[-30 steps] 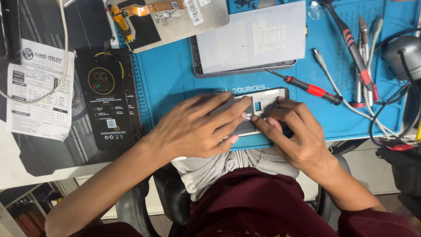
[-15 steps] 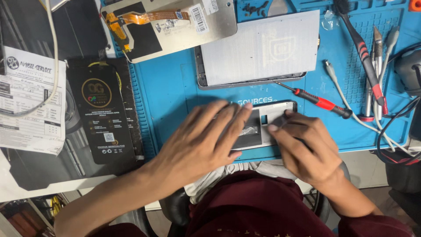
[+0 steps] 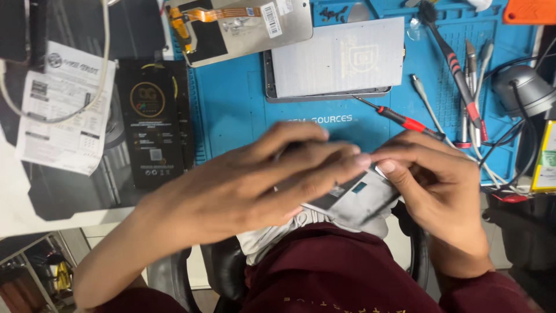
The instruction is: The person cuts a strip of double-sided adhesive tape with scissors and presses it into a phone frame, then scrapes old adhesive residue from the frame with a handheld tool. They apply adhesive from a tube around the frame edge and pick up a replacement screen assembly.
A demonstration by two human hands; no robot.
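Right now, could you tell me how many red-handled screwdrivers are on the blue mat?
2: one red-handled screwdriver lies just above the right hand; a longer one lies slanted among the tweezers at right. Hands may hide others.

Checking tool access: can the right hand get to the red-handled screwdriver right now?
Probably yes. The red-handled screwdriver lies bare on the blue mat just above the right hand, nothing between, but that hand holds the phone.

The person wears a dark maroon garment with maroon sleeves at both wrists, forearms bare, over a pale grey layer.
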